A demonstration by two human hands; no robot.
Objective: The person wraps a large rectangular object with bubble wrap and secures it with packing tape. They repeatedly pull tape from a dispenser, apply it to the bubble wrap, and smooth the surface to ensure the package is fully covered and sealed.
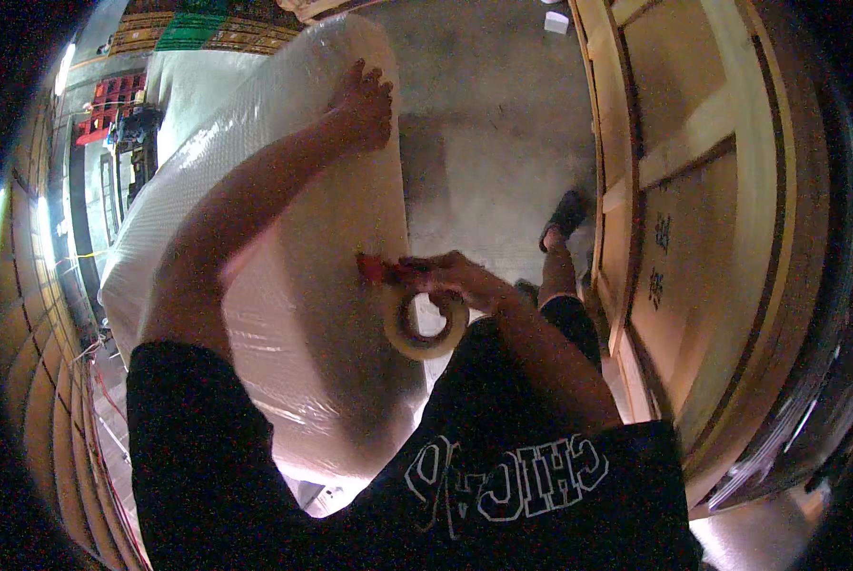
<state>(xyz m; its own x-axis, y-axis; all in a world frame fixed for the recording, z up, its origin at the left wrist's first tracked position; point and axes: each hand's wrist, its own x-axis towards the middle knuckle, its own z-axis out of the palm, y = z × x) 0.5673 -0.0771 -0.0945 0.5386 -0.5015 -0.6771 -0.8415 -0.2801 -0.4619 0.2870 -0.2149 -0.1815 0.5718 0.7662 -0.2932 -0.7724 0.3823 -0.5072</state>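
Note:
A big, long piece wrapped in clear bubble wrap [255, 295] stands in front of me and to the left, its side face toward the middle of the view. Far along its top edge lies my left hand [362, 107], fingers apart on the wrap and nothing visible in them. Closer in, my right hand [460, 276] grips a red tape dispenser [379, 270]. A wide roll of yellowish packing tape [403, 333] hangs from it below the hand. The dispenser's red end is at the wrapped side; whether it touches cannot be made out.
Wooden crate panels [698, 209] with dark marks rise close on my right. Grey concrete floor [488, 124] runs between them and the wrapped piece. A red crate [112, 105] sits at the far left. Cables [112, 409] trail low on the left, and a small white object [556, 23] lies far off.

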